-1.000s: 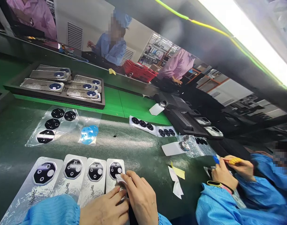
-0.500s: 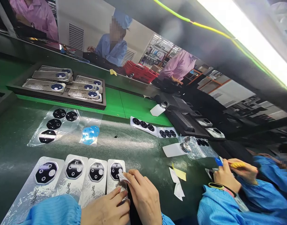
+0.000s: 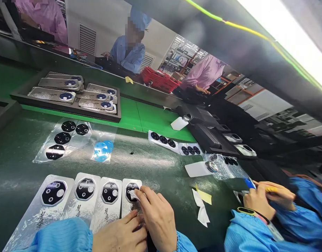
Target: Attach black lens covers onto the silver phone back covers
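Four silvery, ripple-textured phone back panels lie in a row in front of me, each with a black octagonal camera plate. On the rightmost phone back panel [image 3: 126,206], my left hand [image 3: 121,232] lies across the lower part, its fingers bent at the right edge and holding it down. My right hand [image 3: 159,217] pinches a small white wipe [image 3: 134,195] against that panel's camera plate [image 3: 131,188], partly covering it. To the left are another panel [image 3: 112,206], a third panel [image 3: 84,206] and the leftmost panel [image 3: 49,213], untouched.
Black octagonal stickers [image 3: 62,138] and blue films [image 3: 103,150] lie on clear sheets. Behind is a tray [image 3: 68,112] of panels. A white bottle [image 3: 199,169] and crumpled wipes [image 3: 200,206] are to the right. A co-worker's hands [image 3: 260,201] work at the far right.
My right hand has slid the wipe left and slightly up, further onto the camera plate. My left hand stays on the panel. The whole view has shifted a little.
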Available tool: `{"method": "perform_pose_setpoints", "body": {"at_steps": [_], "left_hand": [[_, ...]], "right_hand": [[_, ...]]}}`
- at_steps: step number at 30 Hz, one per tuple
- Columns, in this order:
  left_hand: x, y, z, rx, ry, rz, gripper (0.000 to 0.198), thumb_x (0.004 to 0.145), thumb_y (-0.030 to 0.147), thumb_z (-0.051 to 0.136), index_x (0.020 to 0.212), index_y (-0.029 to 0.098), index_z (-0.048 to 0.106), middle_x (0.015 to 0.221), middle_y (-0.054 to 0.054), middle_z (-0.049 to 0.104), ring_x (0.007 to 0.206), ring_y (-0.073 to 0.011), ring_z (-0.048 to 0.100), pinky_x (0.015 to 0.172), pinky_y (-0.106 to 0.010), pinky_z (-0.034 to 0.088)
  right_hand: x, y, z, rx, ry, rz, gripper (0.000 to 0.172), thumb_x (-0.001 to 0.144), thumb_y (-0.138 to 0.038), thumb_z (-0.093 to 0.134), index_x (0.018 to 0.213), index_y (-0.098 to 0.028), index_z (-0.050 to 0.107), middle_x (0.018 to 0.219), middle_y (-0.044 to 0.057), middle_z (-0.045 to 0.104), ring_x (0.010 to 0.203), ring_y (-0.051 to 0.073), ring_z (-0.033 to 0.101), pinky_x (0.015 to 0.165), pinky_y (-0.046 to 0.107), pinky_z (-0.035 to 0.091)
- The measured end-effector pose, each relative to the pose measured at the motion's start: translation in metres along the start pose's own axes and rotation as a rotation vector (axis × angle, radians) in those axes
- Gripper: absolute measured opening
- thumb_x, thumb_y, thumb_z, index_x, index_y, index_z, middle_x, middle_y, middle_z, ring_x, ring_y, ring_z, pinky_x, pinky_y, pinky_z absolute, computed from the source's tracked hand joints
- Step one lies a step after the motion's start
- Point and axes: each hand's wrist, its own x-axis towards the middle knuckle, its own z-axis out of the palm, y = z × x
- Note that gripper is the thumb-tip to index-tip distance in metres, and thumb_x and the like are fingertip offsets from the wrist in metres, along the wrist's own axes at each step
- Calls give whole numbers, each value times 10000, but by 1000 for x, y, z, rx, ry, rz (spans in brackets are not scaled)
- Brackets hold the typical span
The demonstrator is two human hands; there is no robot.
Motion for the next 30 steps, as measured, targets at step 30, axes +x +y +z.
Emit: {"method": "perform_pose_setpoints", "body": {"at_steps": [30], "left_hand": [[0, 0, -3, -8, -20, 13, 142, 936, 279, 599, 862, 165, 639, 923, -7, 677, 979, -204, 614, 1074, -375, 372]], "right_hand": [[0, 0, 3, -10, 39, 25, 319, 1016, -95, 343, 1002, -147, 657, 911, 71, 672, 660, 161, 512, 610, 306, 333]]}}
